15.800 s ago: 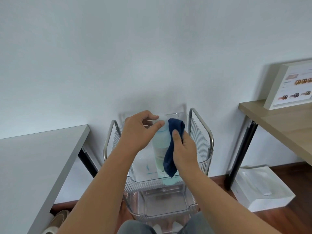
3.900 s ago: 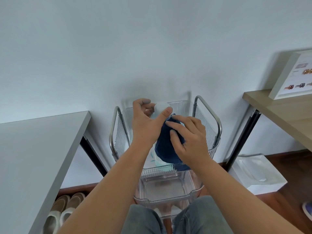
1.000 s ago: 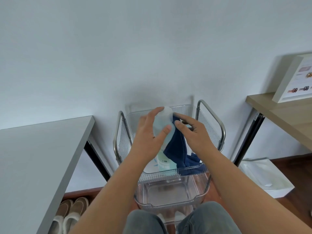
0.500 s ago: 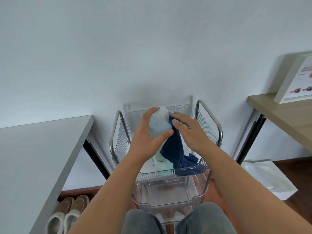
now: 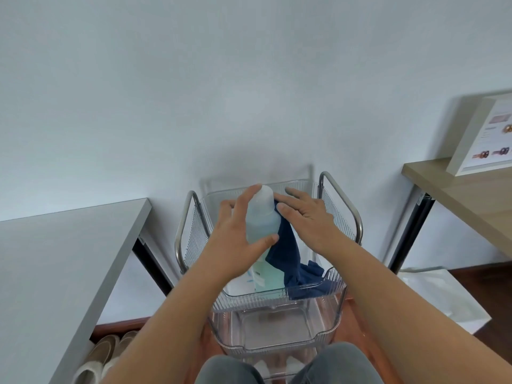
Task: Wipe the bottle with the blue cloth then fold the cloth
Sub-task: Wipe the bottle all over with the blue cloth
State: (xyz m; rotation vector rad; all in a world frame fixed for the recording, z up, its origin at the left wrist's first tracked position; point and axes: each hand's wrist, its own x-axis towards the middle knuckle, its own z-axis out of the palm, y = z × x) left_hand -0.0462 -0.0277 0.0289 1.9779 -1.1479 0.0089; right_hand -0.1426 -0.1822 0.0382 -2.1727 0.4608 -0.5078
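A tall pale blue-green bottle (image 5: 261, 220) with a white cap stands upright in the top tray of a clear cart (image 5: 277, 303). My left hand (image 5: 235, 242) wraps around its left side and front and holds it. The dark blue cloth (image 5: 288, 259) is pressed against the bottle's right side under my right hand (image 5: 307, 217), whose fingers lie flat over it. The cloth's lower end trails down and bunches on the tray floor at the right.
A metal frame (image 5: 343, 200) rises on both sides of the cart, which has a lower clear tray (image 5: 274, 331). A grey table (image 5: 55, 267) stands at left with shoes (image 5: 97, 358) under it. At right are a wooden desk (image 5: 465, 189), a white box (image 5: 487, 134) and a white bag (image 5: 443, 297) on the floor.
My right hand has slid up and flattened against the bottle's upper right side with the cloth. More cloth now hangs loose into the tray. The bottle stays upright in my left hand.
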